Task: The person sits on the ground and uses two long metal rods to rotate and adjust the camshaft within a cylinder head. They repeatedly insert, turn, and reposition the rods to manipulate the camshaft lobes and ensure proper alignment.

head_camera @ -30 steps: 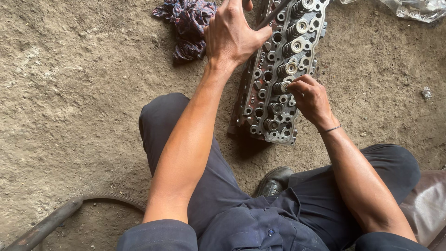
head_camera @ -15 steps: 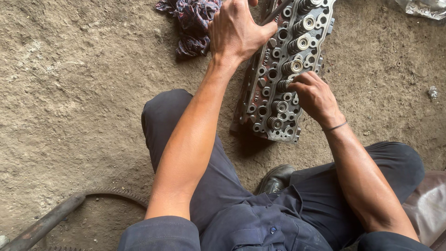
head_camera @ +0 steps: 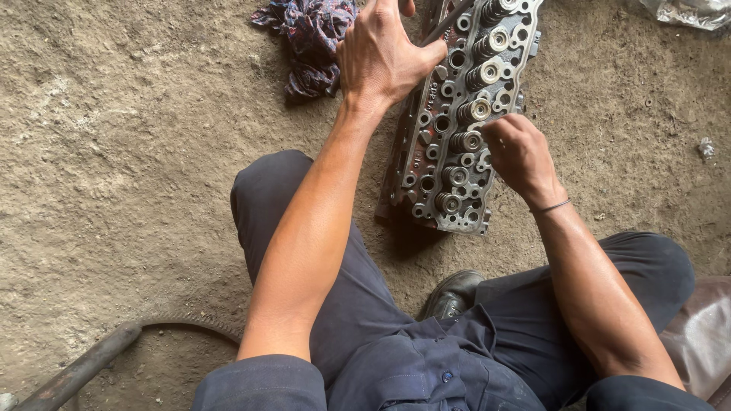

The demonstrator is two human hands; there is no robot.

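A: State the grip condition.

B: The right hand (head_camera: 520, 154) has its fingers curled together at the edge of the cylinder head (head_camera: 457, 122), beside a valve spring (head_camera: 465, 141); whether anything is pinched between the fingertips cannot be determined. The left hand (head_camera: 383, 53) lies spread, palm down, on the upper part of the casting, alongside a thin metal rod (head_camera: 445, 21) (its far end runs out of view).

A: Location of the casting?

B: On the bare dirt floor (head_camera: 114, 175), tilted, directly ahead of the person's bent knees. A crumpled dark rag (head_camera: 308, 38) lies just left of it. A black shoe (head_camera: 451, 293) sits below it; a hose (head_camera: 99, 354) curves at lower left.
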